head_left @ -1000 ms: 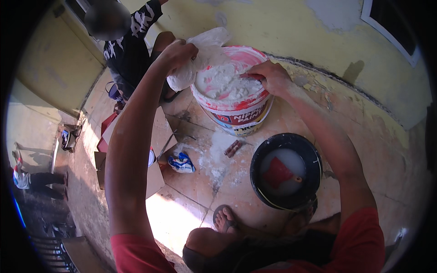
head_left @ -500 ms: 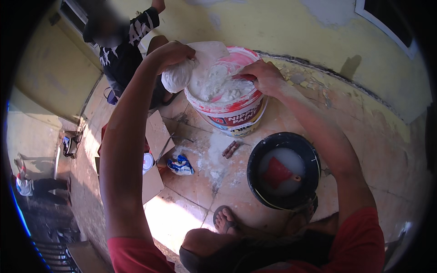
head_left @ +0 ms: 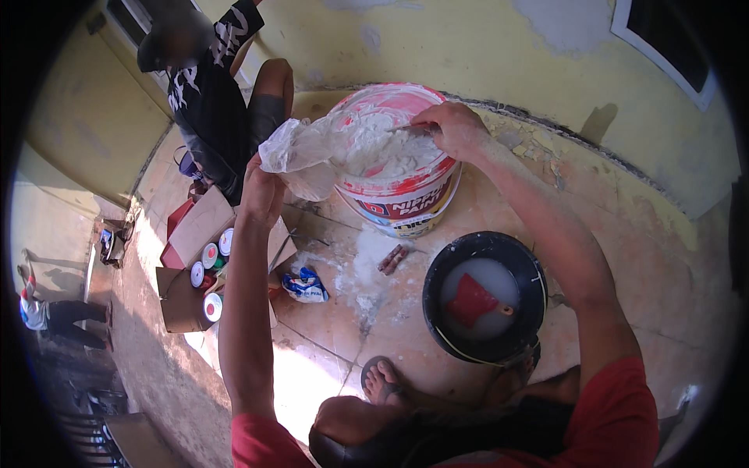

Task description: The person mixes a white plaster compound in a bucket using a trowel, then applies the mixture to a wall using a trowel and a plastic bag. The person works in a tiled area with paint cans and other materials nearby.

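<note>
Since half a second ago the plastic bag (head_left: 300, 156) is coming off the top of the pail and hanging out to its left side, and the left hand (head_left: 261, 195) is dropping lower with it. Bag is thin, clear, soft and crumpled, dusted with white powder, so it is looking light but floppy and likely slippery; best hold is the bunched neck, where the left hand is already pinching it shut between fingers and palm. Next right, the big white-and-red pail (head_left: 398, 168) is sitting on the tiled floor at the far side, heaped with white powder (head_left: 390, 152); full like that it is probably heavy, rigid at the rim. Right hand (head_left: 452, 129) is resting on the far right rim, fingers curled closed on what looks like a thin red tool handle, though what it is stays unclear. Nearer right, a black bucket (head_left: 484, 292) is holding whitish water and a red scoop (head_left: 472, 300).
</note>
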{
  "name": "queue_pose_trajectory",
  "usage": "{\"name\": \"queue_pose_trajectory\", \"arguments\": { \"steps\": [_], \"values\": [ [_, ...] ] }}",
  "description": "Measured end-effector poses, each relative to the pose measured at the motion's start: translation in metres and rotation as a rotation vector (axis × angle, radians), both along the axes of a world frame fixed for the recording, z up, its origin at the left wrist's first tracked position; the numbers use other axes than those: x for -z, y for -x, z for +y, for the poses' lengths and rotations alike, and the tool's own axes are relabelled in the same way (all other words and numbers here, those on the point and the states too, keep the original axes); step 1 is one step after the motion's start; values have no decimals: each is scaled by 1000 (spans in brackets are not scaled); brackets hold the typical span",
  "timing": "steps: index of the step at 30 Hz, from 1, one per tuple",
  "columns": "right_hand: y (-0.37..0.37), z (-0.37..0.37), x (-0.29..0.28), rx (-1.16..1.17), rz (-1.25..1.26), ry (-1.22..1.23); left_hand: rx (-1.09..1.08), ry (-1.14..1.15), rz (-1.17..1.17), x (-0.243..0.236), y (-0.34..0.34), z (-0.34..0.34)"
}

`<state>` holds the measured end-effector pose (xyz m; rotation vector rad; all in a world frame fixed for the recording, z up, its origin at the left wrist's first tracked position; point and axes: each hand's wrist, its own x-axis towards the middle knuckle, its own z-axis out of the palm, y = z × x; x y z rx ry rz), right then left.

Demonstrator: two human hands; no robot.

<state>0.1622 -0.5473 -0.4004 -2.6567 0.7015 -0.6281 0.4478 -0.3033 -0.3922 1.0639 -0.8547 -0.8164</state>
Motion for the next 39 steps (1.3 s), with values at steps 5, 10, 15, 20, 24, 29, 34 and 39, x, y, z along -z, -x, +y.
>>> {"name": "queue_pose_trajectory", "arguments": {
  "steps": [5,10,15,20,24,29,34,39],
  "values": [
    [-2,1,-25,-61,107,129,-85,8,214,41,21,58],
    [5,-5,-38,-133,380,151,-95,48,264,98,45,101],
    [20,-5,-47,-190,311,309,-104,104,430,159,54,133],
    [33,-10,-71,-358,513,421,-187,10,456,214,59,160],
    [28,-10,-66,-397,571,306,-342,-203,379,241,75,171],
    [-9,29,-38,-316,534,255,-483,-658,-116,231,80,176],
    [-77,74,-57,-50,547,137,-593,-830,-753,169,57,130],
    [-98,41,-64,-46,469,177,-441,-481,-424,71,44,15]
  ]
}}
